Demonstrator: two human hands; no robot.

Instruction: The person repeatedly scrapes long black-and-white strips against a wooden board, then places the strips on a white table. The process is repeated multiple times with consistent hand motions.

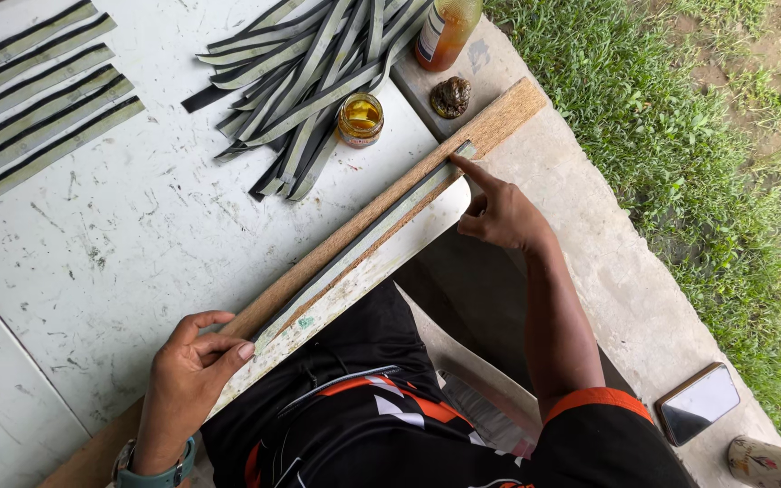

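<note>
A long grey-green strip with a black edge point(363, 246) lies along a brown wooden plank point(499, 117) that runs diagonally on the white board point(155, 235). My left hand point(193, 366) presses its thumb and fingers on the strip's near end. My right hand point(501, 212) points its index finger onto the strip's far end, the other fingers curled. Neither hand grips anything.
A heap of similar strips point(309, 72) lies at the top, and several more are laid side by side point(38, 99) at the top left. A small open jar of yellow glue point(360, 117), an amber bottle point(445, 32), a dark lump point(451, 96), a phone point(698, 402) on concrete, grass to the right.
</note>
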